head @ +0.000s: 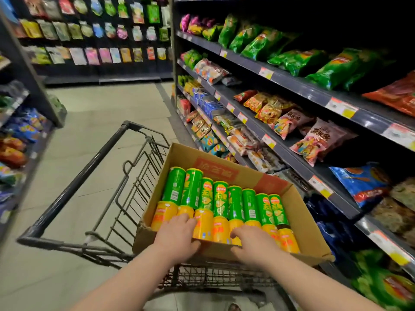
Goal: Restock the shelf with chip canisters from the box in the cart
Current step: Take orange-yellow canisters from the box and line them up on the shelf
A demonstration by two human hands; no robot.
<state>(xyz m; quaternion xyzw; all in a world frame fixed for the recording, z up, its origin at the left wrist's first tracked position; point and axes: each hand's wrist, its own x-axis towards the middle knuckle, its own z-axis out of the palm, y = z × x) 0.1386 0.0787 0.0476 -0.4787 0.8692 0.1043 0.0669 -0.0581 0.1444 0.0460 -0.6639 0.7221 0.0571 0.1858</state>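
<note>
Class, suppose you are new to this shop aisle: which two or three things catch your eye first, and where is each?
A cardboard box in the shopping cart stands out, packed with a row of green canisters behind a row of yellow canisters. The left hand and right hand grip its near edge, fingers over the yellow ones. On the right, dark shelves carry bright snack bags.

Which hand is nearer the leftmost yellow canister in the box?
Left. The left hand sits just right of the leftmost yellow canister, fingers over its neighbour, gripping the cardboard box wall; the right hand grips that wall several canisters further right.
</note>
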